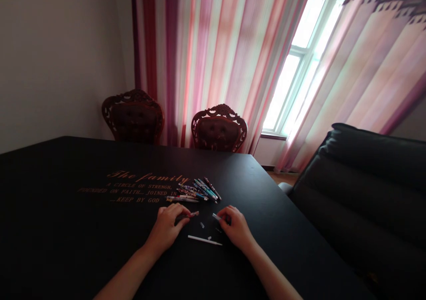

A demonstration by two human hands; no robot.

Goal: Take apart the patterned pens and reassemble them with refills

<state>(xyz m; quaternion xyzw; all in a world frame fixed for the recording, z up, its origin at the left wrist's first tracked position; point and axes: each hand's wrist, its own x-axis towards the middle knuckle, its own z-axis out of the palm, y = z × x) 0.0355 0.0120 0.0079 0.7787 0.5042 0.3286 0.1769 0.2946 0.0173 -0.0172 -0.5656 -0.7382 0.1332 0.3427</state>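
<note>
My left hand [168,225] is closed around a patterned pen barrel [194,214], whose end sticks out past the fingertips toward the right. Between the thumb and fingers of my right hand [235,226] is a small whitish translucent pen part [216,217]. The two held pieces are apart. On the table below them lies a white pen refill [204,240], its tip to the right. A short clear piece [202,225], a tiny whitish piece [209,238] and a small dark spring-like piece [218,230] lie between my hands.
A pile of several pens [196,191] lies just beyond my hands on the black table [83,238], beside its gold lettering [143,187]. Two carved chairs [219,129] stand at the far edge. A dark leather sofa [369,193] is at the right.
</note>
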